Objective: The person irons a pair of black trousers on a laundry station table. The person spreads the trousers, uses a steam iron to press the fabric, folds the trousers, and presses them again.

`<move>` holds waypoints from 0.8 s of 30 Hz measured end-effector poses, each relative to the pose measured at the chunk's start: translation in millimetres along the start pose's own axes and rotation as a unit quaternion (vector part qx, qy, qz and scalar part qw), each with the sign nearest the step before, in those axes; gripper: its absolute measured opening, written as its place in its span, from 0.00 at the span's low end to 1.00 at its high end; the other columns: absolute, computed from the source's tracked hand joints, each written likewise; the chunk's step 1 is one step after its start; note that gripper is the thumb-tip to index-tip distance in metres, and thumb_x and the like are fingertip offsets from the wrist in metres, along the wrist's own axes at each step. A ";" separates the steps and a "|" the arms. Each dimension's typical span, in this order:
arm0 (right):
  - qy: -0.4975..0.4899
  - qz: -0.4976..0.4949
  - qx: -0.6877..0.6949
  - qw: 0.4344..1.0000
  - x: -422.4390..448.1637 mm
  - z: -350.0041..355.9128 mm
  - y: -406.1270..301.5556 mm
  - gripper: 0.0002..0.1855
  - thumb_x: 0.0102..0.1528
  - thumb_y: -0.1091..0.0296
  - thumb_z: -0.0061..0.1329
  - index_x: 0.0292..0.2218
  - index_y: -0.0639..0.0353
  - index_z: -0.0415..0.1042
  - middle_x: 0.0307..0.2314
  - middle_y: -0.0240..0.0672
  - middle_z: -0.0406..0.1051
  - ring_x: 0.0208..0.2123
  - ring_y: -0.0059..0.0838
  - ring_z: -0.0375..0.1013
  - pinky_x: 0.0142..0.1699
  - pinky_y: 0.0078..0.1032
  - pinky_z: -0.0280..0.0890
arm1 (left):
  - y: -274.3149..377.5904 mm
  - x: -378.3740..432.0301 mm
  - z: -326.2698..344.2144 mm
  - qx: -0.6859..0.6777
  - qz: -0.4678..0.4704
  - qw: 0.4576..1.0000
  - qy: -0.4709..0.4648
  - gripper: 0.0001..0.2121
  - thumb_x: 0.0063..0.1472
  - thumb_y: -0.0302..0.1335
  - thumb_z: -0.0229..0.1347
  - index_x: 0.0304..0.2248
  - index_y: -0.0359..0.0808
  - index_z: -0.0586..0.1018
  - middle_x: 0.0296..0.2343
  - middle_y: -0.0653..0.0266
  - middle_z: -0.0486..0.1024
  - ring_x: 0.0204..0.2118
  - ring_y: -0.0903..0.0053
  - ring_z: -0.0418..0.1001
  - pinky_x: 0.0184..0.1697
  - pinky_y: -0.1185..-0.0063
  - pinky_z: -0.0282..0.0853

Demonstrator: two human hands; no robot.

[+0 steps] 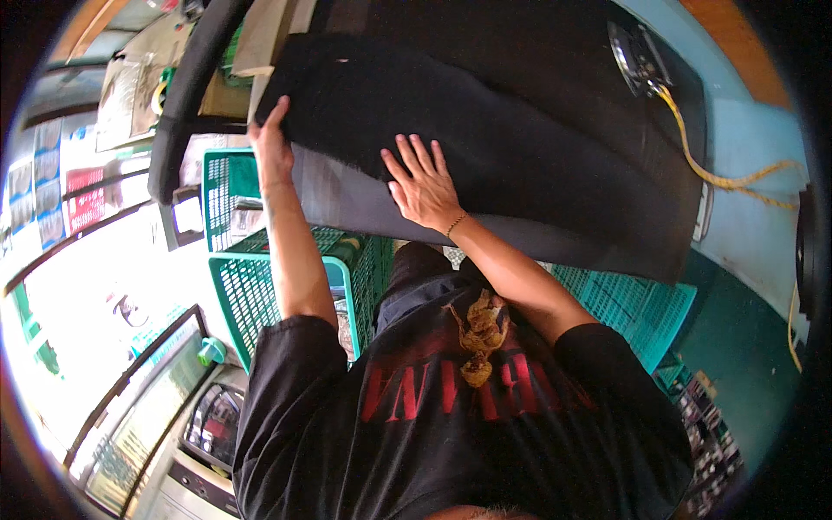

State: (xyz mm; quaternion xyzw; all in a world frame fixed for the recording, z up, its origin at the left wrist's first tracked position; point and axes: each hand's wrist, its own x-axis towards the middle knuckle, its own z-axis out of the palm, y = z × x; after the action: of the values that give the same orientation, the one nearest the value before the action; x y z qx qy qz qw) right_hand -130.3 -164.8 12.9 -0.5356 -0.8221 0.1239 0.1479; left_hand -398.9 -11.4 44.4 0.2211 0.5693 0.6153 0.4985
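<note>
A long piece of black cloth (416, 97), perhaps a folded garment, lies across a dark padded ironing surface (351, 195). My left hand (272, 140) grips the cloth's left edge, thumb uppermost; its other fingers are mostly hidden. Palm down, my right hand (426, 185) rests flat on the cloth near its front edge, fingers spread. An electric iron (634, 58) stands at the far right of the surface. From it a yellow cord (689, 149) runs toward the wall.
A narrow grey padded arm (188, 97) juts out at the left. Green plastic baskets (247, 286) stand below the surface at left, with another turquoise basket (624, 312) at right. A light blue wall (747, 195) bounds the right side. A glass-topped case (143, 416) sits lower left.
</note>
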 end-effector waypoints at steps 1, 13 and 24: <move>-0.001 0.007 0.037 0.999 0.1 3.4 3.8 0.31 0.64 0.51 0.43 0.64 0.53 0.61 0.66 0.49 0.53 0.69 0.52 0.48 0.71 0.56 0.39 | 16.2 -20.6 20.3 -0.063 0.002 0.998 -0.024 0.21 0.55 0.20 0.68 0.47 0.30 0.76 0.42 0.55 0.79 0.44 0.67 0.79 0.48 0.73 0.76; 0.103 0.323 0.611 0.715 -37.5 -157.3 116.3 0.41 0.56 0.43 0.61 0.60 0.62 0.63 0.54 0.42 0.69 0.53 0.36 0.71 0.61 0.32 0.61 | -19.8 -264.5 159.5 0.416 0.379 0.692 -0.452 0.26 0.47 0.26 0.71 0.45 0.32 0.72 0.56 0.49 0.71 0.59 0.53 0.70 0.62 0.63 0.65; 0.137 0.241 0.345 0.897 -59.1 -128.8 83.1 0.25 0.54 0.63 0.60 0.49 0.67 0.71 0.34 0.54 0.77 0.34 0.48 0.80 0.39 0.40 0.74 | 7.9 -107.5 239.8 0.353 0.266 0.773 -0.456 0.23 0.73 0.46 0.47 0.45 0.36 0.84 0.39 0.58 0.82 0.45 0.75 0.75 0.52 0.75 0.67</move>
State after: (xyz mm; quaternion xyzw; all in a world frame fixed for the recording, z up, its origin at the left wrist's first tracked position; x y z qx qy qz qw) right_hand 10.8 -180.3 95.5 -0.6442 -0.5457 0.3570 0.3998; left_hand -156.8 11.9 144.4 0.7786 0.3712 0.3063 0.4027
